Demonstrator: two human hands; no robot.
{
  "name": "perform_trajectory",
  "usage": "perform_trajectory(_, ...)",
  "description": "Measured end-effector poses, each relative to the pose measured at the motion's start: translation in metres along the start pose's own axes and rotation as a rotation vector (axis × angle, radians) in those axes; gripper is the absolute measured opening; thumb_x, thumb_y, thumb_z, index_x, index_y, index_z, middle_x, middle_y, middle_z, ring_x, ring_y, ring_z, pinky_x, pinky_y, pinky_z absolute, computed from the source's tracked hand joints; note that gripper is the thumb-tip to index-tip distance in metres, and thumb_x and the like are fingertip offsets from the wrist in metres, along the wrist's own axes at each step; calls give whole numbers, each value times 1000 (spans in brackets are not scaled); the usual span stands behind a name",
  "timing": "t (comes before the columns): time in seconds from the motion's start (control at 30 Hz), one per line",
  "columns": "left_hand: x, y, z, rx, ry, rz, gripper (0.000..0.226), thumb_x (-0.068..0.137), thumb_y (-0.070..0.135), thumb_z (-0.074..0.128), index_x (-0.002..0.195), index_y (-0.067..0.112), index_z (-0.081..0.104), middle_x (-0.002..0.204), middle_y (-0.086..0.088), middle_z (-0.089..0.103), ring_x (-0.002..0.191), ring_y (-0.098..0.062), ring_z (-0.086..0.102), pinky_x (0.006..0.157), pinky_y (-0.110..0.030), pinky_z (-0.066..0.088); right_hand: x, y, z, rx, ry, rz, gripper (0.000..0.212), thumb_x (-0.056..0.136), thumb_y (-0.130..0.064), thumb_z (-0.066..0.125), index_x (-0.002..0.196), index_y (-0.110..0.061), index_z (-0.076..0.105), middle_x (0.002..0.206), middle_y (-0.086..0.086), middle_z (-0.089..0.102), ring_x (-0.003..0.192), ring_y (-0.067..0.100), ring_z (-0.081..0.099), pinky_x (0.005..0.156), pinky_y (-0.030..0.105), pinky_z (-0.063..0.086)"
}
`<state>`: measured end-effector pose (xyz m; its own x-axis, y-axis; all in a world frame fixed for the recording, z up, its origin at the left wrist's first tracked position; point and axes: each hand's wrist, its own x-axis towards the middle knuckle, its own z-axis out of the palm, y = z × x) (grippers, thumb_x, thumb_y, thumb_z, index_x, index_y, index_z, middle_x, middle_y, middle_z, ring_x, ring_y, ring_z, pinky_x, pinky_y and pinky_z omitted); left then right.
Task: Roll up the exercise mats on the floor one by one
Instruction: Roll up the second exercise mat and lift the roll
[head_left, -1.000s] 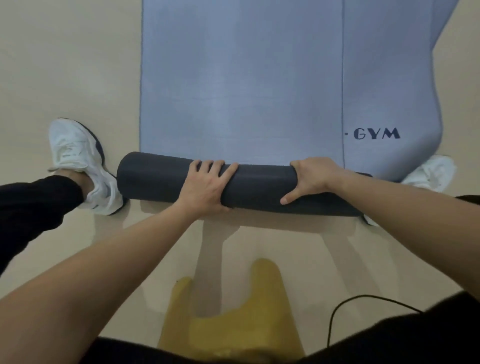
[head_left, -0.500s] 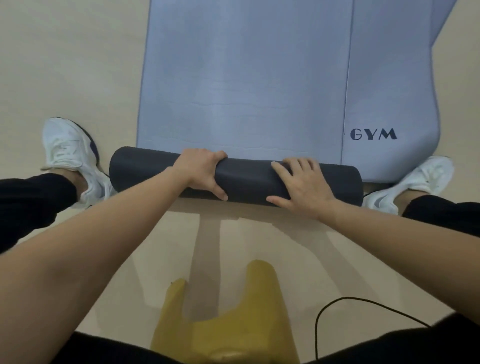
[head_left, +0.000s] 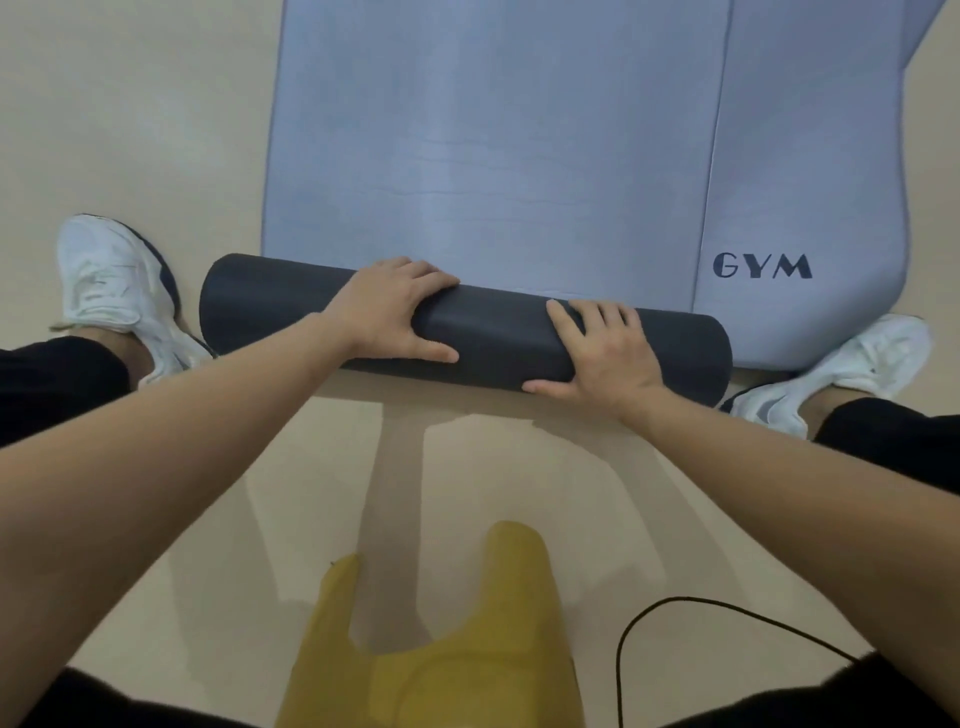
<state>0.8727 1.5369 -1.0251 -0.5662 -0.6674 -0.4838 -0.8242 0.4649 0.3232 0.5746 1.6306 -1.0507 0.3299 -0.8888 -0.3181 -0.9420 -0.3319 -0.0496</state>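
Observation:
A light blue exercise mat (head_left: 493, 145) printed with "GYM" lies flat on the beige floor and runs away from me. Its near end is wound into a dark grey roll (head_left: 498, 332) lying crosswise in front of me. My left hand (head_left: 395, 312) is clamped over the roll left of its middle, fingers curled over the top and thumb on the near side. My right hand (head_left: 602, 353) presses flat on the roll's right half with fingers spread. A second blue mat (head_left: 800, 156) lies edge to edge on the right.
My white left shoe (head_left: 114, 291) stands beside the roll's left end and my white right shoe (head_left: 831, 374) stands at its right end. A yellow garment (head_left: 441, 649) hangs below my chest. A black cable (head_left: 727, 618) loops at the lower right.
The roll has turned a little further onto the flat mat. My left hand has gone from flat to curled over the top, and my right hand from curled to flat.

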Motion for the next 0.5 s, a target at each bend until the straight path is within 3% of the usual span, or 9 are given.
perform_trajectory(0.1,-20,5,20,119,286,70,89,86,77,49,151,15,48,151,-8,54,131,-33,53,109,-49,38,16,13,-11,38,-38,-32,105,80,-92,38,146,-11,47,126,17,60,111,38,57,98,50,45)
perform_trajectory(0.17,-25,16,32,192,375,60,90,89,74,50,154,13,44,156,-12,48,141,-36,45,118,-54,31,32,24,-24,117,-96,-22,102,78,-94,39,144,-17,46,122,12,60,110,36,57,94,47,46)
perform_trajectory(0.27,-21,33,39,323,267,-57,105,86,83,39,162,13,24,167,-16,28,154,-40,24,125,-60,15,65,40,-44,302,-279,8,97,75,-94,47,146,-28,45,124,4,60,113,30,57,91,43,46)
perform_trajectory(0.37,-3,31,35,321,254,-123,109,83,90,32,161,14,23,166,-15,29,152,-40,25,125,-61,13,85,52,-53,368,-391,14,89,78,-91,49,148,-37,45,134,-3,62,120,27,58,98,44,46)
perform_trajectory(0.5,24,14,10,323,254,-79,111,81,96,29,157,15,33,157,-12,43,141,-37,41,121,-55,25,95,53,-62,111,-184,128,97,77,-98,25,150,-38,46,135,1,61,123,29,55,102,47,38)
